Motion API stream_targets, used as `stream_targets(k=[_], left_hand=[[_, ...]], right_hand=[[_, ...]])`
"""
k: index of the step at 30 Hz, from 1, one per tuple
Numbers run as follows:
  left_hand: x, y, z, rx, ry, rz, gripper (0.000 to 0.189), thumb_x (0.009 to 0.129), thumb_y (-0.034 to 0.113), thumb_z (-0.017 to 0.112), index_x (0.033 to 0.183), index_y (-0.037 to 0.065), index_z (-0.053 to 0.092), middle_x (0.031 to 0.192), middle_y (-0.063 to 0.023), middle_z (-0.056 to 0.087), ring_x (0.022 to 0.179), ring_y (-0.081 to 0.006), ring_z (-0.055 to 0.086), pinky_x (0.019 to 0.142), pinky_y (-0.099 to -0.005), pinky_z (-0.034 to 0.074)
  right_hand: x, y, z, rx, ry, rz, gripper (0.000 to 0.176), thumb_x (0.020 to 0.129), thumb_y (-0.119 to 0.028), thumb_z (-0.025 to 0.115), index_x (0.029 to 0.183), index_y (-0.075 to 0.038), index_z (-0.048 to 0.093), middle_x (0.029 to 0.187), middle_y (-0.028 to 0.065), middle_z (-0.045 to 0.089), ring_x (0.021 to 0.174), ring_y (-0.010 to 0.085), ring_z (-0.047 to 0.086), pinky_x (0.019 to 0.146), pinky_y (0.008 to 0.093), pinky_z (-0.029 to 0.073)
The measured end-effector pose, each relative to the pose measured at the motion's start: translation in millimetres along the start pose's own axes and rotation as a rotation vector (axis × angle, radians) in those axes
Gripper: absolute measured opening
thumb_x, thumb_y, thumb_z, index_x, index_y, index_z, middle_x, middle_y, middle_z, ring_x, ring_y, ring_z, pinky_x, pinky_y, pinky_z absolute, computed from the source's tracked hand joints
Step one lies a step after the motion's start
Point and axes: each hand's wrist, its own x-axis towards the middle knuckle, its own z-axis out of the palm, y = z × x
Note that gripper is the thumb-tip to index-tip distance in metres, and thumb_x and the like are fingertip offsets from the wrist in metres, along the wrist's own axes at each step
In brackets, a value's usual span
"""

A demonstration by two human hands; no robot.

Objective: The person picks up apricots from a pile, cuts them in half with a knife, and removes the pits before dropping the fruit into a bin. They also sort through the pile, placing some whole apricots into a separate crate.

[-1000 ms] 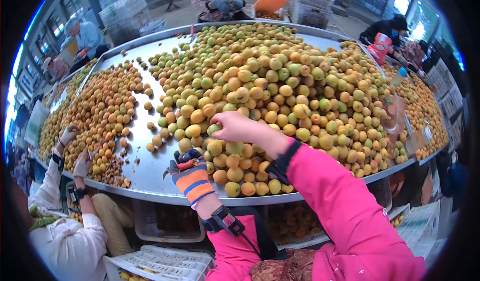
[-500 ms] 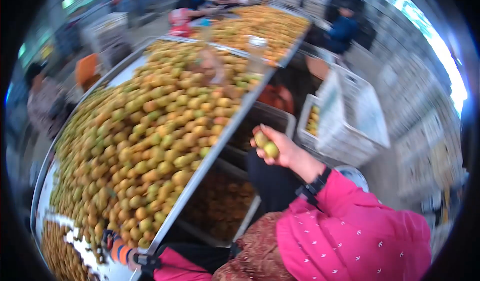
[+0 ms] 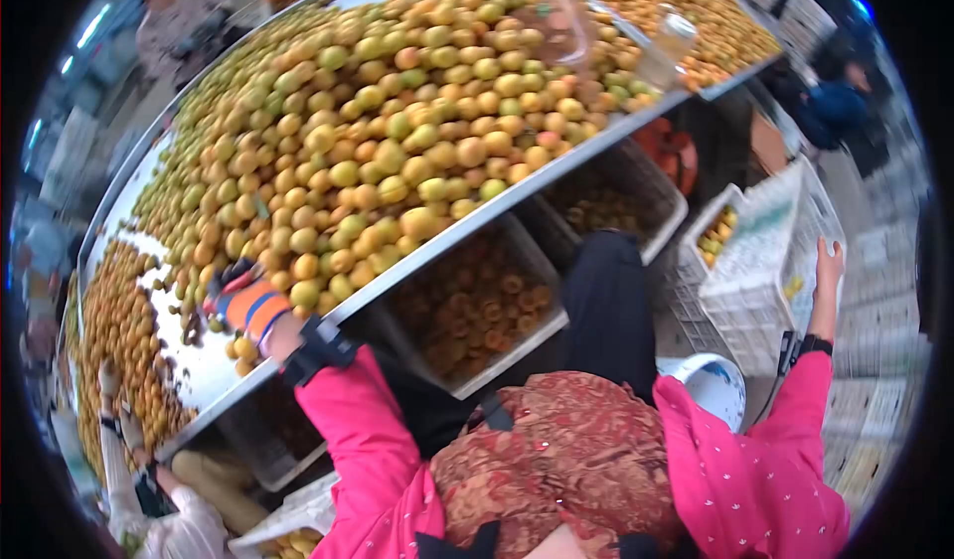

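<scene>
My left hand [image 3: 250,307], in an orange-and-blue striped glove with dark fingers, rests at the near edge of the heap of apricot-like fruits [image 3: 378,161]. Its fingers look curled, and what they hold, if anything, cannot be made out. My bare right hand [image 3: 827,267] is out to the right at the rim of a tilted white plastic crate [image 3: 755,296]. Thumb and fingertips stand apart there, with no fruit between them. A few yellow-green fruits [image 3: 792,287] show inside that crate, just left of the hand.
Under the metal table edge [image 3: 467,223] sit crates, one holding cut fruit pieces [image 3: 477,316]. A white bucket [image 3: 711,390] stands by my right leg. A clear jar [image 3: 668,47] stands on the table. Co-workers are at lower left and upper left; stacked crates line the right.
My right hand has swung right to the white crate, and the two or so fruits it held are gone from it. My left hand stays by the heap; the view has turned.
</scene>
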Motion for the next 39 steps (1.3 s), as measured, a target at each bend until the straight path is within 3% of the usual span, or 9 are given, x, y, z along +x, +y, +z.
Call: stream_targets(k=[3,7,8,14,21,25,33,37,39], left_hand=[[-15.1,-10.3,64.7,0.050,0.375,0.090,0.023,0.084,0.028,0.055,0.069,0.011,0.048,0.061,-0.0017,0.047,0.056,-0.0180,0.047,0.061,-0.0347,0.045],[-12.0,-15.5,81.7,0.062,0.306,0.053,0.023,0.082,0.027,0.057,0.071,0.008,0.051,0.065,-0.0020,0.050,0.061,-0.0185,0.049,0.067,-0.0323,0.046],[-8.7,-15.2,88.3,0.010,0.368,0.041,0.021,0.083,0.026,0.055,0.073,0.008,0.052,0.067,-0.0019,0.051,0.063,-0.0182,0.050,0.070,-0.0336,0.046],[7.4,-12.3,71.6,-0.117,0.450,-0.009,0.017,0.081,0.023,0.056,0.079,0.006,0.055,0.074,-0.0048,0.054,0.075,-0.0212,0.051,0.074,-0.0421,0.045],[8.6,-5.5,69.7,-0.251,0.364,-0.156,0.021,0.082,0.022,0.049,0.085,0.003,0.058,0.076,-0.0090,0.057,0.072,-0.0249,0.052,0.080,-0.0480,0.043],[33.3,-14.9,30.3,-0.341,0.263,-0.230,0.022,0.082,0.021,0.050,0.089,0.002,0.057,0.081,-0.0106,0.057,0.074,-0.0271,0.051,0.081,-0.0482,0.043],[19.4,-7.8,44.1,-0.356,0.336,-0.282,0.023,0.084,0.021,0.050,0.092,0.001,0.058,0.077,-0.0100,0.057,0.074,-0.0261,0.052,0.081,-0.0490,0.043],[21.5,-9.9,44.4,-0.282,0.314,-0.263,0.024,0.084,0.020,0.049,0.091,-0.001,0.058,0.080,-0.0112,0.058,0.078,-0.0287,0.053,0.080,-0.0498,0.042],[32.4,-11.6,13.4,-0.434,0.038,-0.354,0.026,0.084,0.022,0.049,0.092,-0.001,0.057,0.083,-0.0119,0.059,0.082,-0.0310,0.053,0.080,-0.0503,0.042]], right_hand=[[-64.5,-129.0,-10.5,0.082,-0.144,-0.234,0.068,0.077,-0.043,0.065,0.124,0.002,0.047,0.121,0.0181,0.052,0.109,0.0271,0.052,0.095,0.0330,0.038],[-200.9,-390.9,-28.0,0.639,-0.760,-0.671,0.036,0.087,-0.018,0.058,0.116,0.001,0.053,0.110,0.0084,0.058,0.097,0.0122,0.056,0.084,0.0243,0.043],[-242.2,-439.8,-43.0,0.641,-0.912,-0.549,0.031,0.085,-0.014,0.057,0.112,0.000,0.056,0.096,0.0090,0.063,0.088,0.0114,0.058,0.077,0.0247,0.046],[-371.5,-578.7,20.8,0.586,-1.036,-1.209,0.032,0.079,-0.009,0.061,0.110,-0.002,0.055,0.099,0.0094,0.057,0.085,0.0163,0.060,0.074,0.0269,0.048],[-416.3,-621.8,98.1,0.299,-0.756,-1.469,0.036,0.070,-0.017,0.067,0.102,-0.007,0.054,0.096,0.0161,0.054,0.086,0.0309,0.056,0.078,0.0387,0.046],[-385.7,-621.5,74.9,0.623,-1.120,-0.980,0.025,0.068,-0.012,0.059,0.091,-0.003,0.054,0.081,0.0097,0.057,0.072,0.0176,0.053,0.068,0.0314,0.045],[-399.7,-547.1,55.5,-0.572,-0.934,-1.276,0.050,0.072,-0.053,0.060,0.088,-0.007,0.068,0.084,0.0114,0.066,0.081,0.0271,0.064,0.069,0.0377,0.050],[-409.9,-548.9,52.7,-0.619,-0.889,-1.214,0.049,0.071,-0.054,0.062,0.089,-0.009,0.069,0.088,0.0065,0.067,0.086,0.0221,0.064,0.070,0.0349,0.050],[-411.4,-553.9,50.7,-0.605,-0.919,-1.161,0.045,0.068,-0.050,0.066,0.089,-0.010,0.069,0.088,0.0060,0.067,0.086,0.0210,0.064,0.070,0.0343,0.050]])
